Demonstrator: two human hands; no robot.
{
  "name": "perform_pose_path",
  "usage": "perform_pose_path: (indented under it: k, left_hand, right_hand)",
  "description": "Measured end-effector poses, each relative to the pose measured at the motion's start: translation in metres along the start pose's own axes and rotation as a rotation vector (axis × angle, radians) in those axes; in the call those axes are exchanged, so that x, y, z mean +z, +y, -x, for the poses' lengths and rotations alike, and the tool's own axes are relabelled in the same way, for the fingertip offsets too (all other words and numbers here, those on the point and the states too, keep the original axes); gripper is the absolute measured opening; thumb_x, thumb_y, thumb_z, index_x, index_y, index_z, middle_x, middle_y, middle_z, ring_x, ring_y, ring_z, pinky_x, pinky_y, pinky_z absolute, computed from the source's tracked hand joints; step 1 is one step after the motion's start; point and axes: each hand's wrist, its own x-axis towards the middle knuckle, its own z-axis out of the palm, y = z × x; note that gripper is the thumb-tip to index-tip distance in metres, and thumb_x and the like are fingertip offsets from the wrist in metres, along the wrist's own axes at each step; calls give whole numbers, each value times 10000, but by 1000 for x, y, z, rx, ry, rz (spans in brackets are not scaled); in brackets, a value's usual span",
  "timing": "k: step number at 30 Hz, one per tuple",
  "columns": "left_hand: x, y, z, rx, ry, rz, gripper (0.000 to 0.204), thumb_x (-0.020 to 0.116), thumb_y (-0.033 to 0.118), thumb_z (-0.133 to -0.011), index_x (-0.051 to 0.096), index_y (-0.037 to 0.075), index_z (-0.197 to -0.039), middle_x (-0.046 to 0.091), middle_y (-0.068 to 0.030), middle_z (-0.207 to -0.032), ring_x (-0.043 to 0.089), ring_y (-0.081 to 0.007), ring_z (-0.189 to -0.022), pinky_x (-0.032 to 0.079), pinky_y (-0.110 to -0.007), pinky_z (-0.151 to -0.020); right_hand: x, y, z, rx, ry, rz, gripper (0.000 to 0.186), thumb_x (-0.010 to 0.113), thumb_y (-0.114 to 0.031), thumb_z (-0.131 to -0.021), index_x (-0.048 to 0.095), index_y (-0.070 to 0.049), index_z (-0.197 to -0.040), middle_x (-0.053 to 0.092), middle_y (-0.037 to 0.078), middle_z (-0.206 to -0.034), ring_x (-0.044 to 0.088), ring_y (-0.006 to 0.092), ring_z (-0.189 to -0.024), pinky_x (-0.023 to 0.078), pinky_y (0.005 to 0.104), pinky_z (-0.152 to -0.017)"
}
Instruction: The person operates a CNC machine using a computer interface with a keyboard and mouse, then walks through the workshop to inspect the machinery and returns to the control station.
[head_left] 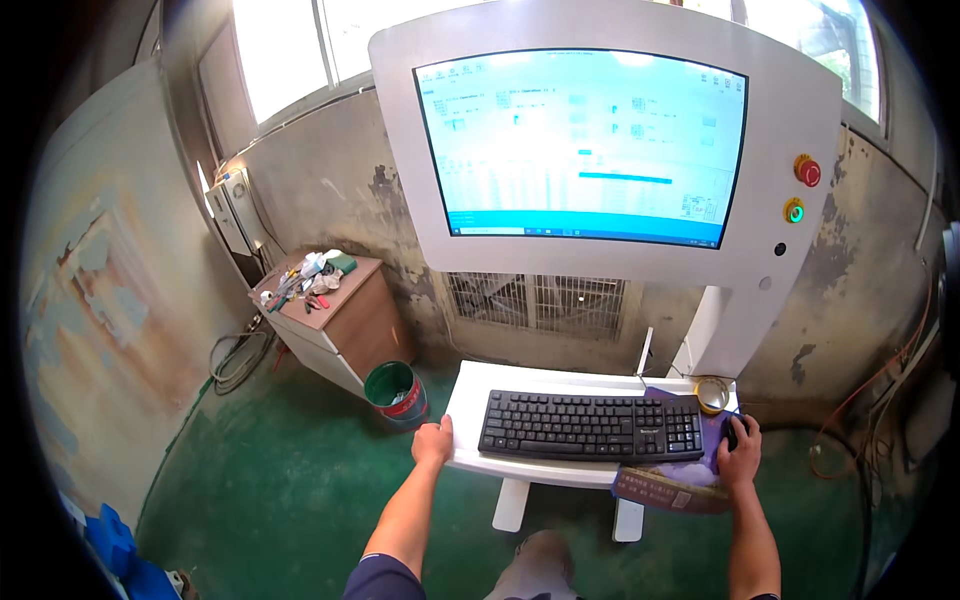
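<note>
My left hand (433,441) is closed around the left edge of a white keyboard shelf (472,384). On the shelf's right end my right hand (739,458) rests over a black computer mouse (735,430), which its fingers partly cover. A black keyboard (590,426) lies between the two hands. Under the mouse is a purple mouse pad (711,436) that droops over the front edge. Behind it sits a roll of tape (711,394). Above the shelf, a lit screen (580,140) in a white console shows a software window, partly washed out by glare.
A red stop button (808,173) and a green-lit button (794,210) are right of the screen. At left stand a wooden cabinet (365,318) topped with hand tools and a green bucket (394,388). Cables (238,362) lie coiled by the left wall; others hang at right.
</note>
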Motion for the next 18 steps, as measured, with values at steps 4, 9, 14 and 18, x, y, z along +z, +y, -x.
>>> perform_pose_path:
  k: [4, 9, 14, 18]
  left_hand:
    - [1, -3, -2, 18, -6, 6, 557, 435, 520, -890, 726, 45, -893, 681, -209, -971, 642, -371, -951, 490, -457, -842]
    - [3, -4, -5, 14, -6, 0, 566, 429, 525, -889, 725, 43, -912, 680, -214, -972, 643, -371, -952, 489, -459, -848]
    - [4, -5, -6, 5, -10, 10, 563, 431, 526, -886, 725, 47, -931, 678, -219, -974, 644, -372, -951, 489, -458, -852]
    - [2, -4, -4, -1, -19, 14, 562, 434, 525, -885, 726, 46, -920, 681, -213, -973, 644, -373, -949, 489, -455, -850]
  right_hand:
    - [2, 1, 1, 2, 21, -1, 436, 634, -68, -694, 627, -47, -1129, 516, 170, -1245, 508, 363, -1123, 427, 411, -964]
    - [4, 3, -1, -16, 6, 34, 442, 620, -68, -703, 612, -50, -1144, 514, 162, -1243, 513, 355, -1134, 429, 398, -973]
    - [10, 8, 0, -9, 12, 17, 498, 614, -79, -687, 585, -62, -1184, 505, 167, -1255, 508, 366, -1126, 426, 420, -969]
    - [8, 7, 0, 8, -1, 6, 504, 614, -75, -686, 580, -60, -1188, 505, 168, -1255, 504, 366, -1141, 423, 418, -976]
